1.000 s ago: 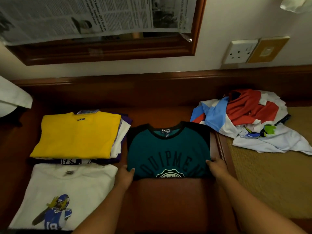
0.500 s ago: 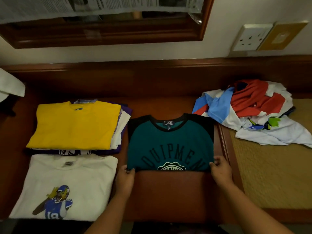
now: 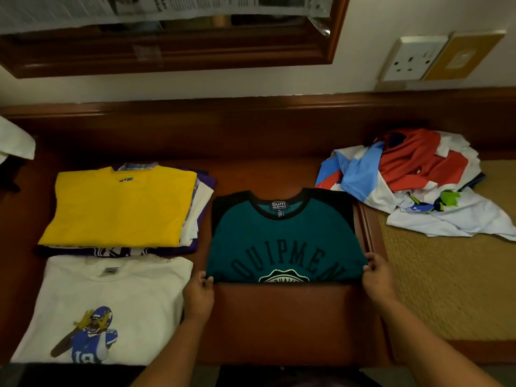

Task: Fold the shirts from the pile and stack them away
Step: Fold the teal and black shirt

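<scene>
A folded teal shirt with black shoulders and collar (image 3: 282,238) lies flat in the middle of the wooden bench. My left hand (image 3: 198,294) pinches its near left corner and my right hand (image 3: 378,277) pinches its near right corner. To the left sits a stack of folded shirts with a yellow shirt (image 3: 120,205) on top. In front of that stack lies a folded white shirt with a football player print (image 3: 103,305). An unfolded pile of red, blue and white shirts (image 3: 413,180) lies at the back right.
The wooden bench (image 3: 279,319) runs along a wall with a raised back rail. A woven mat (image 3: 446,280) covers the surface to the right. A wall socket (image 3: 413,58) and a framed mirror with newspaper (image 3: 167,32) hang above. White cloth (image 3: 14,141) shows at the far left.
Both hands shifted from resting at the teal shirt's near edge to pinching its two near corners. The view tilted down slightly; the shirt stays in place.
</scene>
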Demonstrator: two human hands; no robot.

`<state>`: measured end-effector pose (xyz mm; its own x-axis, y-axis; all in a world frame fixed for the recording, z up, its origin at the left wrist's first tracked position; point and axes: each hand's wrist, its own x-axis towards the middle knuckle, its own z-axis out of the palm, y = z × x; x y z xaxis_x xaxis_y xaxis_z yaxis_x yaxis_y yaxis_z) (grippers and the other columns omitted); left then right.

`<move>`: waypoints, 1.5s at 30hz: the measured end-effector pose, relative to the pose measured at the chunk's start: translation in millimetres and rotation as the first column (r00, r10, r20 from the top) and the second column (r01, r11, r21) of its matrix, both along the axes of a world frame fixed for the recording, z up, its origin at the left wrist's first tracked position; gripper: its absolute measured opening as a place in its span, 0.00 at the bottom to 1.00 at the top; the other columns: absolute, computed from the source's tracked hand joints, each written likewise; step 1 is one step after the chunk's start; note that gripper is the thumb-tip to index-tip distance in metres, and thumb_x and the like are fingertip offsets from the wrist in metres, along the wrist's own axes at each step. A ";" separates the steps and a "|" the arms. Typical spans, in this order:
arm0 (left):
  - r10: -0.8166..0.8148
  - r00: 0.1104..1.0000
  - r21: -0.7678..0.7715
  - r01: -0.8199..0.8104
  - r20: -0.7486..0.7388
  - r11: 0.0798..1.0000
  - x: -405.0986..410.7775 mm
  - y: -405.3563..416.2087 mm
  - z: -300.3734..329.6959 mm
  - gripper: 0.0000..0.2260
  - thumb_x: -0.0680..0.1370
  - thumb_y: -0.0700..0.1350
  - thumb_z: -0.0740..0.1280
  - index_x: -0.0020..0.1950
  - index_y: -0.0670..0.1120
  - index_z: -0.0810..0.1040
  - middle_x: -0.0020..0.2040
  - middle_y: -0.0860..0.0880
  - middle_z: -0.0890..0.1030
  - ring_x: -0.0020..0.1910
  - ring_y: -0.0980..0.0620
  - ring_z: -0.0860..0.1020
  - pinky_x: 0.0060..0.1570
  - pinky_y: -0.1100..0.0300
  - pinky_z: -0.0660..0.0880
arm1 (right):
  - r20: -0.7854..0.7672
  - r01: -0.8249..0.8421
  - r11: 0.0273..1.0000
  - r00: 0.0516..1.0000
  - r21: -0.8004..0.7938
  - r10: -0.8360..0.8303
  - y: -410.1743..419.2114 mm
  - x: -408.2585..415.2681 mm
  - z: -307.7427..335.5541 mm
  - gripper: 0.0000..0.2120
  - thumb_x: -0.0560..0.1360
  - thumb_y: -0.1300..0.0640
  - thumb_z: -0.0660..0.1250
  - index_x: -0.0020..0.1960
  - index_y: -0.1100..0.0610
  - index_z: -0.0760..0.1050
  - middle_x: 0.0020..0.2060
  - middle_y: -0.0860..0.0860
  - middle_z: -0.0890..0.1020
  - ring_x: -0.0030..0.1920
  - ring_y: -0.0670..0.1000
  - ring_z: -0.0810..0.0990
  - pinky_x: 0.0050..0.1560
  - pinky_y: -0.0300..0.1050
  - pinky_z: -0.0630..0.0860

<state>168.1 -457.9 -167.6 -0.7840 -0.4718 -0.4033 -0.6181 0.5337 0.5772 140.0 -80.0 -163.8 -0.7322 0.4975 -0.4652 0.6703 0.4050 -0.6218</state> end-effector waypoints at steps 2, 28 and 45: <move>-0.001 1.000 0.008 0.001 -0.021 1.000 1.0 5.5 0.7 0.13 0.79 0.39 0.64 0.63 0.36 0.74 0.55 0.37 0.79 0.54 0.40 0.77 0.50 0.54 0.72 | 0.022 -0.047 0.997 0.999 0.066 0.046 -4.3 -0.5 4.6 0.22 0.73 0.73 0.60 0.66 0.63 0.71 0.52 0.57 0.76 0.53 0.58 0.77 0.53 0.52 0.76; 0.082 0.997 0.045 -0.082 -0.012 0.996 -74.8 23.9 -2.4 0.29 0.79 0.53 0.65 0.76 0.51 0.59 0.71 0.39 0.68 0.69 0.40 0.67 0.62 0.45 0.69 | 0.038 -0.108 0.984 0.994 0.141 0.104 -24.3 -48.7 -9.5 0.32 0.77 0.49 0.66 0.75 0.56 0.57 0.69 0.63 0.66 0.69 0.64 0.65 0.67 0.61 0.67; 0.032 0.999 0.394 -0.032 0.007 0.918 -98.5 21.4 14.2 0.27 0.77 0.39 0.67 0.73 0.54 0.63 0.72 0.47 0.69 0.68 0.45 0.70 0.64 0.47 0.72 | 0.012 -0.110 0.897 0.992 -0.429 0.128 -9.1 -82.8 9.2 0.33 0.75 0.67 0.65 0.75 0.43 0.62 0.68 0.52 0.71 0.63 0.55 0.74 0.63 0.53 0.73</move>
<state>69.6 -436.5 -153.4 -0.7711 -0.2996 -0.5618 -0.6311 0.2426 0.7368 57.3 -89.1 -154.5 -0.7507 0.1553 -0.6421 0.6606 0.1848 -0.7276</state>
